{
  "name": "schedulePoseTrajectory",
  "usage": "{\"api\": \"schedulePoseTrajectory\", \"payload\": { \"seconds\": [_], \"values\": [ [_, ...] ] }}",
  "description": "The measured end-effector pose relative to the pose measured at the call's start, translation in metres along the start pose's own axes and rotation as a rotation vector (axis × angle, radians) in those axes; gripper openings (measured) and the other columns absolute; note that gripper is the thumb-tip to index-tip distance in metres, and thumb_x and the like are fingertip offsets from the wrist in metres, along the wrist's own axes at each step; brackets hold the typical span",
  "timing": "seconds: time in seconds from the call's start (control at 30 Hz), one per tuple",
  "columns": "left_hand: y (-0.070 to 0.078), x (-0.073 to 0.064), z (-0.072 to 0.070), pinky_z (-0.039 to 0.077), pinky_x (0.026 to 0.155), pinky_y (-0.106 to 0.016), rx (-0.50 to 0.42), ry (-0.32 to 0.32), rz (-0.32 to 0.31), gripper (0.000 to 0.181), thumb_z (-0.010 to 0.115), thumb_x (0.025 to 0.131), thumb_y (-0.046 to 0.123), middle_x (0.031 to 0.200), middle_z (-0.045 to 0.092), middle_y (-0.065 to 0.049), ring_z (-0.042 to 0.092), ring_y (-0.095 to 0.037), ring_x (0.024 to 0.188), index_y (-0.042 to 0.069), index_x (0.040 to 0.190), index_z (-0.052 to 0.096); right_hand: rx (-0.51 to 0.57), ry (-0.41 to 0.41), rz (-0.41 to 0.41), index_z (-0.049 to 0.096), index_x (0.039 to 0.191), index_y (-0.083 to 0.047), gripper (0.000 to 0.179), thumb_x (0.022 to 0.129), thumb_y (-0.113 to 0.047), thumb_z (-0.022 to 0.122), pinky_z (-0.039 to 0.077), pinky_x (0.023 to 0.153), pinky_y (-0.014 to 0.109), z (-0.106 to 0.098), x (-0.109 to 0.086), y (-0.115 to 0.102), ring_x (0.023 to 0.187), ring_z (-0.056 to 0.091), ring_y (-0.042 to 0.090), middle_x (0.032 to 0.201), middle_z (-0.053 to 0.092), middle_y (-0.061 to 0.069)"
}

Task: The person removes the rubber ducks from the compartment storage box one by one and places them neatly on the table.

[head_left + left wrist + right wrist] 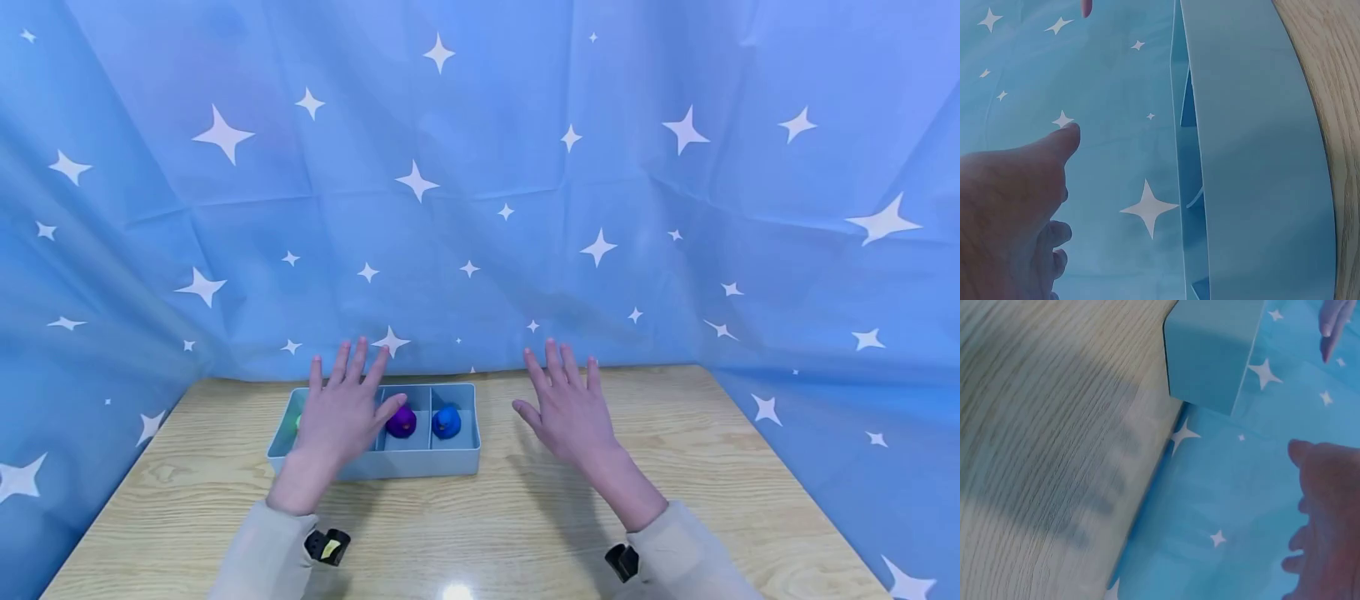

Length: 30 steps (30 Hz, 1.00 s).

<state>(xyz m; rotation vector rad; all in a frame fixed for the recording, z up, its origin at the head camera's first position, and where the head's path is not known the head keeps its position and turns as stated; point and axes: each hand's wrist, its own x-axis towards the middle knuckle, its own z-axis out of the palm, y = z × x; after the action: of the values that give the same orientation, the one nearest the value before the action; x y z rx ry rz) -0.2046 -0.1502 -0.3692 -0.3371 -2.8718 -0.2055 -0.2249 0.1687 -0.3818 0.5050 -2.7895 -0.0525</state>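
Observation:
In the head view my left hand hovers palm down over the left part of a light blue divided box, fingers spread and holding nothing. My right hand is held above the table to the right of the box, its fingers also straight and spread. A purple rubber duck and a blue rubber duck sit in separate compartments. Something green shows at the box's left end, mostly hidden by my left hand. The left wrist view shows the box's side wall beside my thumb.
The box stands on a wooden table near its back edge. A blue curtain with white stars hangs behind the table and along both sides. Black straps are worn at both wrists over light sleeves.

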Motion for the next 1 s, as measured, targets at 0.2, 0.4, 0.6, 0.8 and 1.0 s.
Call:
{"api": "schedulePoseTrajectory", "payload": {
  "seconds": [0.2, 0.4, 0.6, 0.8, 1.0],
  "values": [
    [-0.008, -0.004, 0.001, 0.004, 0.119, -0.069, -0.005, 0.008, 0.002, 0.075, 0.052, 0.105, 0.051, 0.167, 0.018, -0.023, 0.009, -0.042, 0.155, 0.011, 0.163, 0.028, -0.016, 0.003, -0.018, 0.030, 0.163, -0.012, 0.076, 0.104, -0.052, 0.054, 0.015, 0.119, 0.068, 0.003, 0.001, -0.002, 0.152, 0.021, 0.043, 0.166, 0.023, 0.024],
    [-0.020, -0.010, 0.000, 0.004, 0.119, -0.070, -0.045, -0.005, -0.009, 0.075, 0.051, 0.105, 0.050, 0.167, 0.016, -0.024, 0.008, -0.044, 0.154, 0.011, 0.164, 0.025, -0.026, 0.013, -0.060, 0.033, 0.162, -0.011, 0.076, 0.102, -0.051, 0.058, 0.019, 0.117, 0.069, 0.005, 0.003, -0.005, 0.151, 0.024, 0.042, 0.164, 0.026, 0.024],
    [-0.037, -0.018, 0.006, 0.006, 0.117, -0.071, -0.105, -0.009, -0.031, 0.078, 0.052, 0.105, 0.051, 0.166, 0.018, -0.028, 0.012, -0.049, 0.152, 0.007, 0.163, 0.025, 0.095, -0.002, -0.114, 0.030, 0.162, -0.009, 0.079, 0.101, -0.047, 0.063, 0.024, 0.118, 0.064, 0.007, 0.007, -0.012, 0.153, 0.022, 0.040, 0.165, 0.023, 0.025],
    [-0.053, -0.026, 0.007, 0.009, 0.117, -0.072, -0.167, 0.003, -0.046, 0.082, 0.054, 0.104, 0.052, 0.163, 0.020, -0.032, 0.013, -0.051, 0.151, 0.002, 0.162, 0.024, 0.229, 0.061, -0.212, 0.034, 0.160, -0.003, 0.083, 0.096, -0.037, 0.075, 0.031, 0.118, 0.057, 0.013, 0.011, -0.018, 0.151, 0.027, 0.040, 0.162, 0.029, 0.027],
    [-0.069, -0.035, 0.008, 0.009, 0.117, -0.072, -0.283, 0.034, -0.094, 0.089, 0.058, 0.102, 0.052, 0.162, 0.018, -0.035, 0.011, -0.052, 0.151, -0.001, 0.162, 0.020, 0.414, 0.087, -0.290, 0.033, 0.161, -0.005, 0.083, 0.094, -0.025, 0.077, 0.038, 0.114, 0.053, 0.025, 0.012, -0.023, 0.150, 0.031, 0.037, 0.163, 0.032, 0.021]
  ]
}}
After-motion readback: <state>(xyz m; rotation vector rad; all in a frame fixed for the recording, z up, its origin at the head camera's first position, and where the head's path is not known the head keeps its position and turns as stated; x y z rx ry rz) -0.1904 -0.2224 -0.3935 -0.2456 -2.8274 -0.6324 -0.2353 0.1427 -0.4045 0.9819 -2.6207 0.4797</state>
